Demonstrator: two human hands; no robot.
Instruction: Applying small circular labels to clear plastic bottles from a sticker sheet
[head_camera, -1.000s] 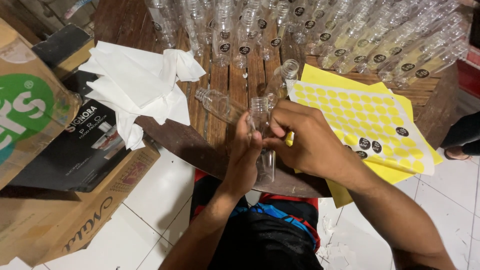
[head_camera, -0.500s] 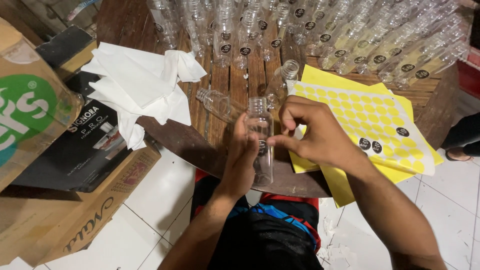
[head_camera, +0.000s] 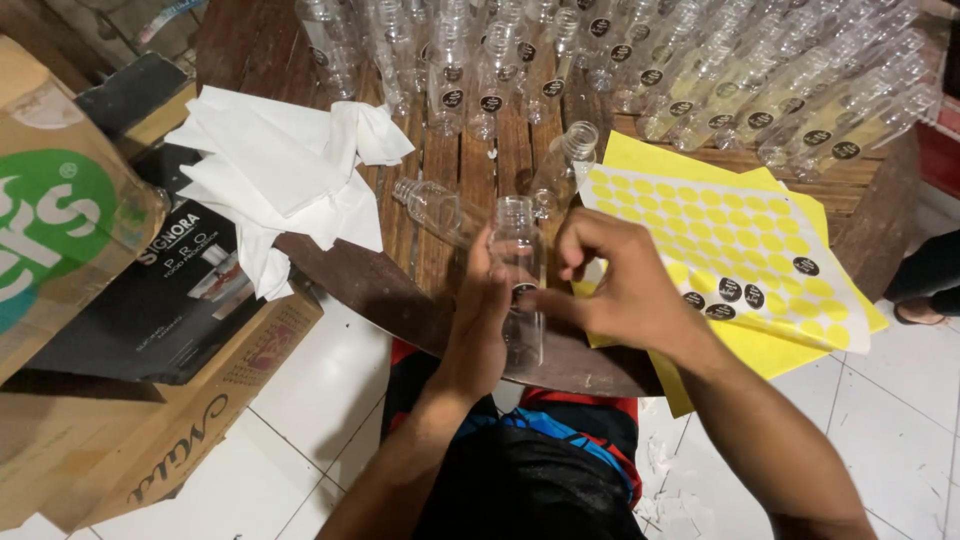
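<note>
Left hand (head_camera: 480, 330): still wraps the clear bottle (head_camera: 520, 290), grip closed.
Right hand (head_camera: 610, 285): thumb now presses the black sticker (head_camera: 524, 291) on; sticker sheet (head_camera: 740, 250) unmoved.

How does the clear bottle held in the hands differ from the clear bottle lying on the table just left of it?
The held bottle stands upright, gripped by the left hand with the right hand at its side; the lying bottle rests on its side on the wooden table, untouched. The held bottle carries a round black sticker; none shows on the lying bottle. Both are clear, capless plastic.

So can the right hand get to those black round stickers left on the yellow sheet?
Probably yes. The right hand is on the clear bottle, and the black stickers lie just beside it on the sticker sheet, with nothing between.
</note>
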